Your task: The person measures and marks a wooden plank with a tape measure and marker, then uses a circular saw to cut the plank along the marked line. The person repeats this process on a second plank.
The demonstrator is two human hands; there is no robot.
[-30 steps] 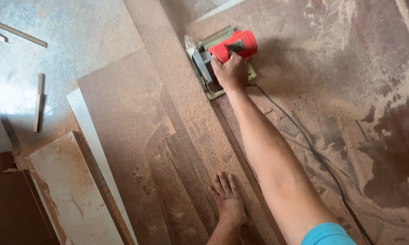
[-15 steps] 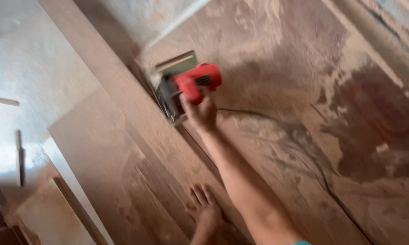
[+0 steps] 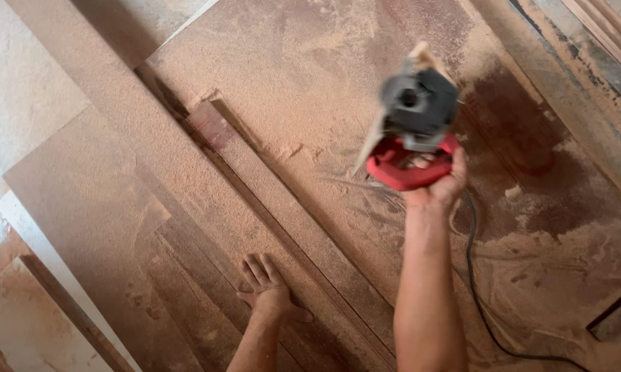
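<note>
My right hand (image 3: 436, 184) grips the red handle of a handheld circular saw (image 3: 412, 124) and holds it lifted off the boards, tilted, with its grey motor housing facing the camera. The saw is blurred. Its black cord (image 3: 477, 289) trails down over the dusty floor. My left hand (image 3: 266, 288) lies flat, fingers spread, on a long brown board (image 3: 186, 200) covered in sawdust. A narrow cut strip (image 3: 283, 207) lies alongside that board, between the two hands.
Several wooden panels lie stacked at the left, one with a white edge (image 3: 55, 275). Thick sawdust covers a large sheet (image 3: 310, 76) under the saw. Timber planks (image 3: 600, 76) run along the upper right. A dark opening (image 3: 617, 320) sits at the lower right.
My right hand has lifted the saw off the board and raised it toward the camera. The left hand stayed pressed on the board. The view shifted left.
</note>
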